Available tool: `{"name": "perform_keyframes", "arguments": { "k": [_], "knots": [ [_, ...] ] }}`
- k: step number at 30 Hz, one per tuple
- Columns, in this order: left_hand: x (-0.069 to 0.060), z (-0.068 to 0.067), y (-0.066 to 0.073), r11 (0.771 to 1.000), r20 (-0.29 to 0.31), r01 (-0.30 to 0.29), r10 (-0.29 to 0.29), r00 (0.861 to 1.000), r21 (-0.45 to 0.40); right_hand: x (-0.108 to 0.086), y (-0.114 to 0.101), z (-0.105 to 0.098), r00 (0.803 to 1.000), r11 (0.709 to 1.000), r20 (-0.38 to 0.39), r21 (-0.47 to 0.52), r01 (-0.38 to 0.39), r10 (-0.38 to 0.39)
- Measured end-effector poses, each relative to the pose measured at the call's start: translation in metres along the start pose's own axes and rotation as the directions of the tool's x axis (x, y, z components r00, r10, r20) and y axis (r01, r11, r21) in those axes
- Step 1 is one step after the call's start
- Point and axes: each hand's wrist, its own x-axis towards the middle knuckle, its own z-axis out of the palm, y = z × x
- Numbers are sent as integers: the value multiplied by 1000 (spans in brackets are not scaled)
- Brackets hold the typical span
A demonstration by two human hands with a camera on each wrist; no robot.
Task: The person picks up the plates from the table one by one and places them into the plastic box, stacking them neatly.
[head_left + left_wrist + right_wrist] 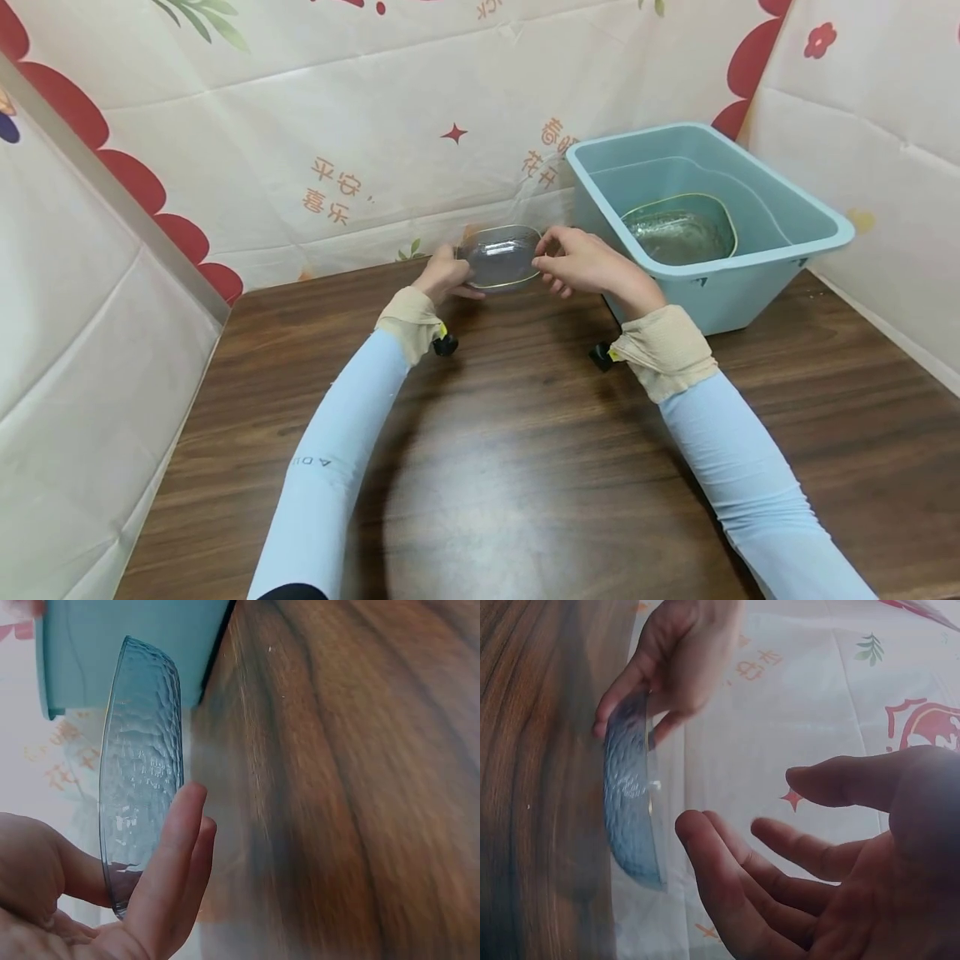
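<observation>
A clear, oblong bowl (501,260) with a dimpled wall and a thin gold rim is held above the back of the table. My left hand (446,275) grips one end of it, thumb at the rim and fingers along the underside, as the left wrist view shows on the bowl (146,750). Facing the other end is my right hand (587,260), its fingers loosely bent. In the right wrist view a gap separates the right hand (840,885) from the bowl (630,795), and nothing lies between its fingers.
A light-blue plastic tub (723,298) stands at the back right, with a similar gold-rimmed clear bowl (678,237) inside. Printed cloth (390,108) hangs behind and beside the brown wooden table (480,467). Small black devices are strapped at both wrists.
</observation>
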Motion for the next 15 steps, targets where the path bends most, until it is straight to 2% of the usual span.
{"name": "perform_keyframes", "arguments": {
  "k": [6, 12, 15],
  "knots": [
    [-22, -7, -4, 996, -38, -76, 77, 996, 45, 1, -3, 2, 999, 999, -49, 29, -17, 18],
    [-47, -6, -9, 986, -54, -104, 112, 992, 130, 3, -3, 9, 992, 992, -103, 107, -63, 74],
    [-60, -4, -12, 982, -53, -122, 131, 990, 145, 6, -1, 13, 989, 993, -127, 98, -69, 81]
  ]
}}
